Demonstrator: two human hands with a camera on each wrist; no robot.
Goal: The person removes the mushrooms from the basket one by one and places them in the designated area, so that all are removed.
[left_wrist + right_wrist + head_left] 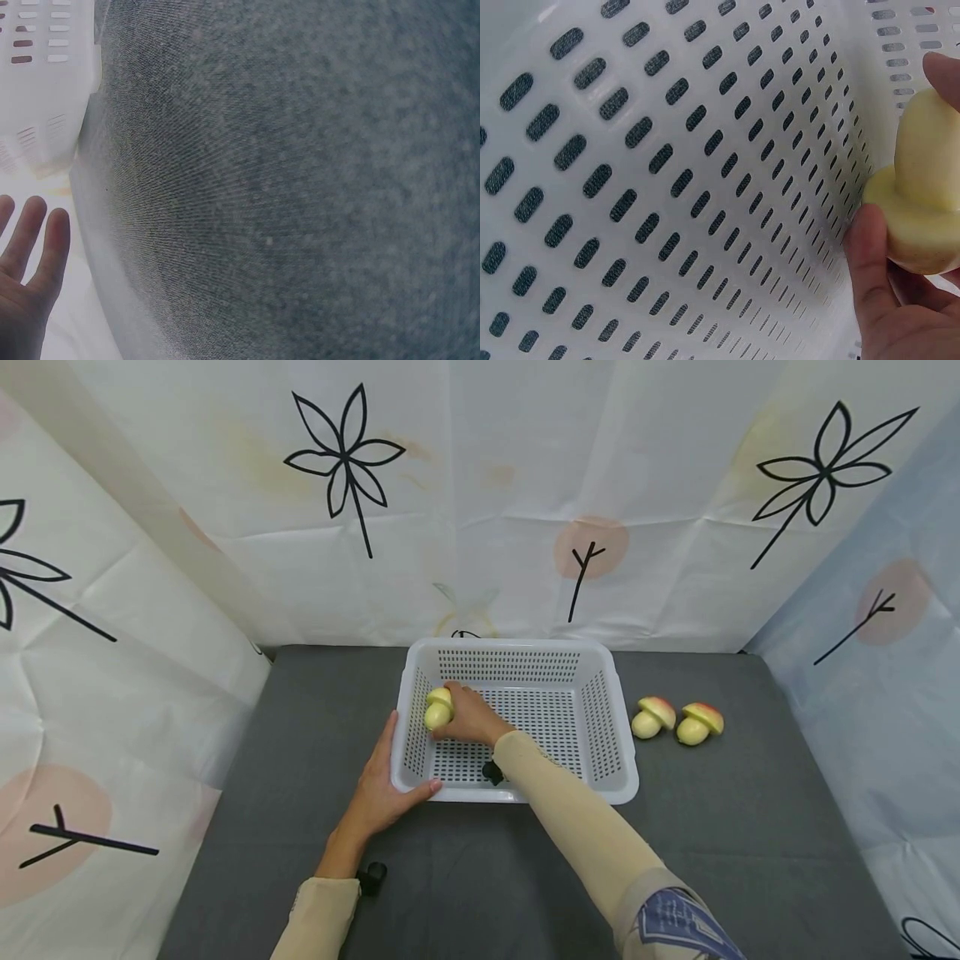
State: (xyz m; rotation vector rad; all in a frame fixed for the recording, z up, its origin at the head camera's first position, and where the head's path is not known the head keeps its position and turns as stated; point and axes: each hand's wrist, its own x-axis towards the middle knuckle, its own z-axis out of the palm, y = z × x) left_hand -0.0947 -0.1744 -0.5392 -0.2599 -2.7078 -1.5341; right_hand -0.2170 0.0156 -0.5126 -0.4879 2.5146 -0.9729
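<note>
Inside the white perforated plastic basket (517,793), near its left wall, my right hand (474,717) grips a toy mushroom (437,713). Its pale stem and yellow cap edge show in the right wrist view, with the fingers (870,259) around the cap and a fingertip by the stem. My left hand (377,793) is at the basket's front left corner, fingers extended along the left side and thumb at the front rim. The left wrist view shows those fingers (52,251) straight and spread. Two more toy mushrooms (653,717) (700,723) with red-tinged caps lie right of the basket.
A dark grey cloth (750,827) covers the table. White printed curtains (495,468) stand behind it and on both sides, and the basket sits close to the back one. Each wrist wears a small black camera.
</note>
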